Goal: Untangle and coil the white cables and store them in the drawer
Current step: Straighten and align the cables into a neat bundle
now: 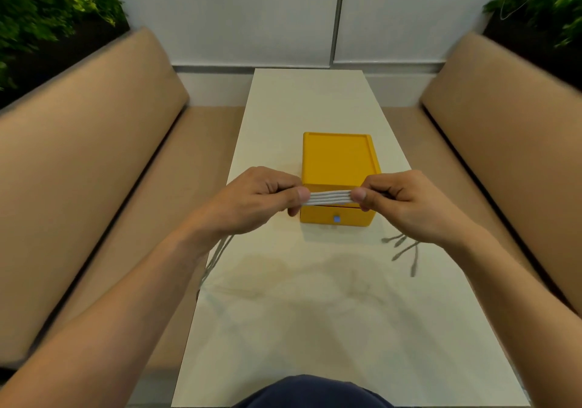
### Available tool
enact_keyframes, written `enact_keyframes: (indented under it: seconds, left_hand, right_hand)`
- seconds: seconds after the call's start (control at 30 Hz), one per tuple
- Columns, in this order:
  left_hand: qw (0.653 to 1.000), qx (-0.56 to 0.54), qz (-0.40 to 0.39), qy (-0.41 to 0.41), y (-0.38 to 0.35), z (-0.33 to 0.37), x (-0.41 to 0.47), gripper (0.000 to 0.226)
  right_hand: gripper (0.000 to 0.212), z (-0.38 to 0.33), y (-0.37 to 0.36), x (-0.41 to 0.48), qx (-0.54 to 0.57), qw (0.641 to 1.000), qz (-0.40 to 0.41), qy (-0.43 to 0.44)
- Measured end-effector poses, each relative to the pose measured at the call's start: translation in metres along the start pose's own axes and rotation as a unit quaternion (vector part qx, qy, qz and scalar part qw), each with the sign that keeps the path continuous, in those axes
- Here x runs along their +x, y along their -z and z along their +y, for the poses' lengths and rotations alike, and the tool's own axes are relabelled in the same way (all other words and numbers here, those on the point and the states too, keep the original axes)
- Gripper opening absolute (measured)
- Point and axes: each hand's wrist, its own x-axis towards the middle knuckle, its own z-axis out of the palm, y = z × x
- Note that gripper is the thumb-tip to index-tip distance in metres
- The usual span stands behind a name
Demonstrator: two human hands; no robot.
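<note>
Both hands pinch the white cables (329, 197) above the table (315, 313): the left hand (261, 199) and right hand (400, 203) pull the strands flat and parallel, probably to align them for coiling. The yellow drawer box (338, 162) behind looks closed.

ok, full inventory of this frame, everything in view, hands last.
white cables: several strands, white, bundle stretched between both hands above the drawer box; loose ends hang below each hand
drawer box: one, yellow, mid-table, drawer looks shut
drawer tab: one, blue, drawer front
table: one, off-white, centre
benches: two, tan, either side of table
plants: two, green, top corners
clothing: dark blue, bottom edge
left hand: pinches bundle's left end
right hand: pinches bundle's right end
</note>
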Motion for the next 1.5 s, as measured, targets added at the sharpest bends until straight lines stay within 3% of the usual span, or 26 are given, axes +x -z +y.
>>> enact_keyframes:
  seconds: [0.1,0.23,0.33,0.6,0.77,1.03,1.1,1.2,1.3,1.43,1.5]
  left_hand:
    - [0.999,0.021,-0.017,0.028,0.000,-0.011,-0.001,0.039]
    - [0.992,0.011,-0.113,0.056,-0.007,-0.017,-0.007,0.036]
    - [0.987,0.015,-0.141,0.078,-0.013,-0.016,-0.012,0.035]
    - [0.993,-0.081,-0.079,0.036,-0.046,0.015,-0.003,0.022]
    - [0.999,0.029,-0.014,0.005,-0.033,0.016,0.003,0.024]
    - [0.992,0.119,-0.042,0.020,-0.011,0.013,0.003,0.023]
    - [0.992,0.121,-0.038,0.022,-0.011,0.011,0.003,0.023]
    - [0.993,0.113,-0.020,0.024,-0.011,0.011,0.004,0.026]
    - [0.993,0.119,-0.010,0.025,-0.010,0.011,0.007,0.026]
    - [0.993,0.113,-0.009,0.024,-0.007,0.013,0.005,0.024]
    - [0.994,0.109,-0.007,0.027,-0.006,0.013,0.004,0.024]
  right_hand:
    - [0.034,-0.006,0.000,-0.006,0.015,0.999,-0.009,0.027]
    - [0.031,-0.009,-0.001,-0.005,0.009,0.999,-0.029,0.024]
    - [0.029,-0.009,-0.002,-0.006,-0.018,0.998,-0.051,0.018]
    - [0.031,-0.010,-0.002,-0.010,-0.056,0.997,-0.044,0.014]
    - [0.022,-0.007,0.005,-0.015,0.001,0.995,-0.090,-0.032]
    - [0.025,0.002,0.007,-0.012,0.116,0.976,-0.175,-0.059]
    - [0.019,0.001,0.008,-0.011,0.059,0.976,-0.195,-0.072]
    - [0.013,0.000,0.004,-0.010,-0.071,0.989,-0.116,-0.059]
    - [0.011,0.000,0.001,-0.012,-0.089,0.994,-0.049,-0.049]
    - [0.006,0.000,0.005,-0.012,-0.032,0.995,-0.077,-0.056]
    - [0.014,0.000,0.007,-0.011,-0.024,0.992,-0.104,-0.069]
